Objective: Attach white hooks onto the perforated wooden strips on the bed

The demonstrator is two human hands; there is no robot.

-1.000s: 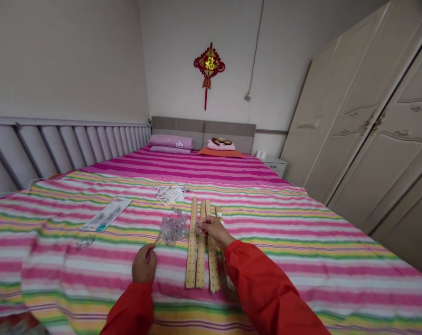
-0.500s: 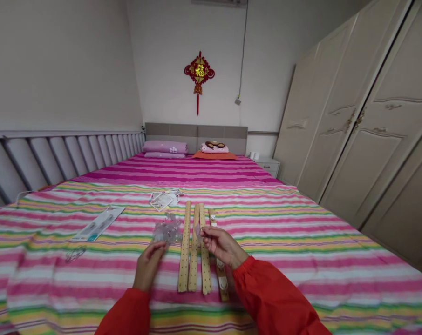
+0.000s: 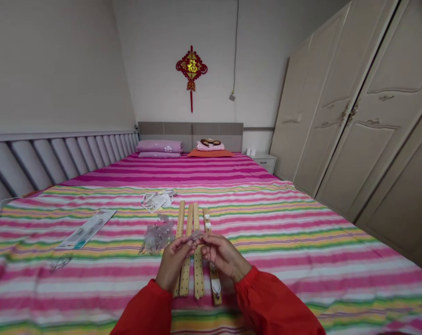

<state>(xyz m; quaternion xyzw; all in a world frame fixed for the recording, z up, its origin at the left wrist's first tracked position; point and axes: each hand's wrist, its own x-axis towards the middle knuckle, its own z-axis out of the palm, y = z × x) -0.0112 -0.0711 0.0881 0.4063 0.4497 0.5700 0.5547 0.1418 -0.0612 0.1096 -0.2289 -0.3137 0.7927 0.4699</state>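
My left hand (image 3: 174,258) and my right hand (image 3: 223,255) meet above the wooden strips, fingertips closed on a small clear plastic bag (image 3: 196,235). What the bag contains is too small to make out. Beneath my hands lie several pale wooden strips dotted with small holes, among them a middle strip (image 3: 198,274), partly covered by my fingers. The rightmost strip (image 3: 216,286) carries white pieces with thin rings. Left of the strips rests a pile of small clear bags (image 3: 158,236) with shiny bits inside.
A striped sheet (image 3: 302,260) covers the bed. Farther left lie a long clear package (image 3: 88,229) and a loose bundle of thin wire-like loops (image 3: 61,263). White cards in plastic (image 3: 157,201) lie beyond the bags. A rail (image 3: 57,160) borders the left side; a wardrobe (image 3: 368,153) stands right.
My left hand has moved right from beside the bag pile and now grips the small bag together with my right hand. The view has shifted slightly.
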